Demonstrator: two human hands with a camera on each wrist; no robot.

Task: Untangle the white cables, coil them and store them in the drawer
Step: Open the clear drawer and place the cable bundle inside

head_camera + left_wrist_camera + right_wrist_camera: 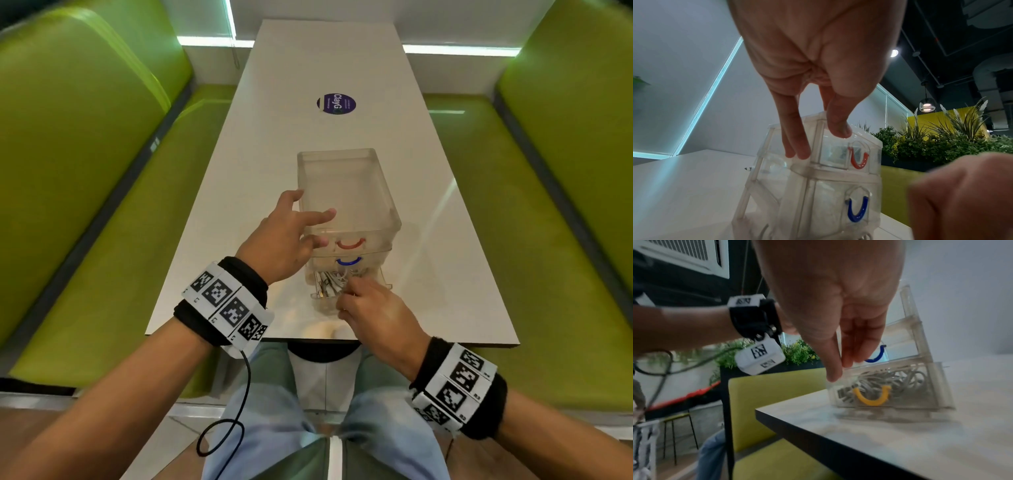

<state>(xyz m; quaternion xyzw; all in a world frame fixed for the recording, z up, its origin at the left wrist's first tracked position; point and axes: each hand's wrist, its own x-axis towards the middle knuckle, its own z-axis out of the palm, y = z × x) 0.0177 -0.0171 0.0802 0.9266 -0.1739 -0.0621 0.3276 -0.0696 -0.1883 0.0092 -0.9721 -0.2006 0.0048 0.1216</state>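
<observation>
A clear plastic drawer unit stands on the white table near its front edge. Its bottom drawer, with a yellow handle, is pulled out and holds a bundle of white cables. My left hand rests on the unit's top front-left corner, fingers straight down the side and thumb on the top edge. My right hand touches the pulled-out drawer's front rim with straight fingertips. The red handle and blue handle mark the two upper drawers, both pushed in.
Green padded benches run along the left and right of the table. A round purple sticker lies on the far half of the tabletop. A black wire hangs from my left wristband over my lap.
</observation>
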